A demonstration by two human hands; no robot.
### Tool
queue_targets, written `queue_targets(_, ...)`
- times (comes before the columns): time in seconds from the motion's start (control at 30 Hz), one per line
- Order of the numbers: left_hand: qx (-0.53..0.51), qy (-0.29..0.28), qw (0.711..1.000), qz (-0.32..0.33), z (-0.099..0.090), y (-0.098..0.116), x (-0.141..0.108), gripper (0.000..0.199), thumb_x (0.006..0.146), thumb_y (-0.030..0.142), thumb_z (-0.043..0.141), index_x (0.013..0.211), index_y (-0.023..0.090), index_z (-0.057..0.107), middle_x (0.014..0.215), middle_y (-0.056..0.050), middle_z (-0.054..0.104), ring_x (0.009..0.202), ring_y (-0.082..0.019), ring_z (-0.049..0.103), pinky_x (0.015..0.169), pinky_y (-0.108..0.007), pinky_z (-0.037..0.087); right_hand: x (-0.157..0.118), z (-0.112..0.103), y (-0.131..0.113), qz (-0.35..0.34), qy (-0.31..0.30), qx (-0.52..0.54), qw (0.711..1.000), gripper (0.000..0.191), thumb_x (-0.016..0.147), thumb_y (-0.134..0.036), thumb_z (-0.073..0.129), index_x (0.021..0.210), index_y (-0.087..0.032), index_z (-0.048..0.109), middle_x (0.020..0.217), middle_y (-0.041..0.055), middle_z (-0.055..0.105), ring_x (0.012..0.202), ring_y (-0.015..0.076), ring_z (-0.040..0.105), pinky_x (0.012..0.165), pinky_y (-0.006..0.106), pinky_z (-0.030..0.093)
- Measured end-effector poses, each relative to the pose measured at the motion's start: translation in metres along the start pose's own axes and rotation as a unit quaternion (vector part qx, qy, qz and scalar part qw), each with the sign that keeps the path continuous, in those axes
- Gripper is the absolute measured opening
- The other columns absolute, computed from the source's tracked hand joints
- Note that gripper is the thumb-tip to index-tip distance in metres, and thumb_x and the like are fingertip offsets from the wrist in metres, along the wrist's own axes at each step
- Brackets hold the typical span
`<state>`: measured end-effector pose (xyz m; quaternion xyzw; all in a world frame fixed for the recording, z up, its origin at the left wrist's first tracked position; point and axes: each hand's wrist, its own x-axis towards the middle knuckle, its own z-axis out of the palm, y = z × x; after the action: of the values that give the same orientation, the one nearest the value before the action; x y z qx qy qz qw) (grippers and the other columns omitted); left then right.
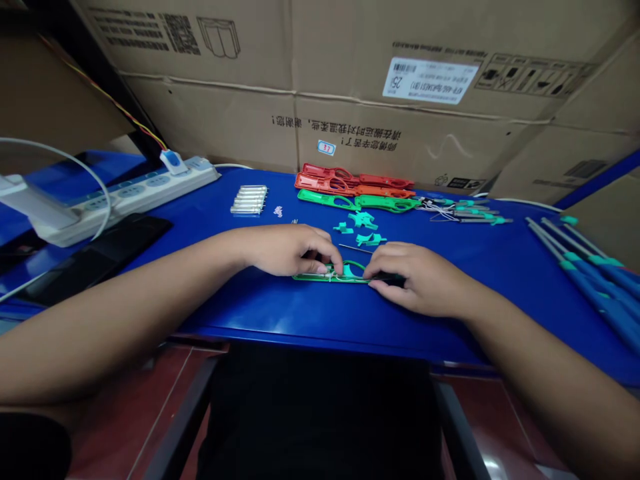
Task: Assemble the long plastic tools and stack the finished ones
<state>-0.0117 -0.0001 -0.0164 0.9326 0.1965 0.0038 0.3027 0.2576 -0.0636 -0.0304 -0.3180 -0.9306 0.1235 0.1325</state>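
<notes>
A green plastic shell [327, 278] lies on the blue table near its front edge, with wires and a small teal piece [353, 271] inside it. My left hand [295, 250] is over the shell's left part, thumb and fingers pinched at small parts inside; what exactly they hold is too small to name. My right hand [415, 277] is closed around the shell's right end, thumb below and fingers above. A thin metal rod [355, 249] lies just behind the shell. Behind it are several loose teal pieces [367, 239].
Red shells [325, 183] and green shells [385, 203] lie at the back before a cardboard box [225, 113]. Metal cylinders [249, 200], a power strip [145, 193] and a black phone [100, 257] are left. Blue-handled tools [595, 273] and wired parts [470, 210] lie right.
</notes>
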Motion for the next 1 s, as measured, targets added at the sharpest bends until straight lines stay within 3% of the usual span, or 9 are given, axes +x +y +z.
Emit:
queue_targets(0.23,-0.004,-0.004,1.000,0.000,-0.0007,0.0014,0.0014,0.026,0.095,0.024,0.057,0.116,0.026,0.071,0.101,-0.003,0.062,0.088,-0.014,0.058,0.079,-0.024,0.043,-0.0040,0.0029,-0.0033,-0.009,0.015,-0.032,0.999,0.016,0.093,-0.021,0.056,0.101,-0.020,0.070,0.096,0.0057,0.069,0.088,0.0198,0.062,0.084,0.036,0.046)
queue_targets(0.53,-0.004,-0.007,1.000,-0.004,0.0007,-0.0013,0.0004,0.027,0.095,0.024,0.056,0.118,0.027,0.068,0.103,-0.004,0.061,0.088,-0.014,0.057,0.078,-0.024,0.043,-0.0006,0.0081,-0.0062,0.018,0.038,0.033,0.999,0.013,0.090,-0.017,0.056,0.090,-0.018,0.068,0.089,0.0054,0.068,0.085,0.0188,0.058,0.081,0.035,0.046)
queue_targets(1.0,-0.023,-0.015,1.000,0.005,0.0007,-0.0029,0.0017,0.024,0.096,0.023,0.054,0.114,0.026,0.070,0.103,-0.003,0.061,0.094,-0.014,0.057,0.086,-0.024,0.043,0.0005,0.0099,-0.0089,0.064,0.020,0.079,0.995,0.009,0.085,-0.013,0.057,0.088,-0.020,0.063,0.089,0.0031,0.065,0.085,0.0168,0.058,0.078,0.030,0.045)
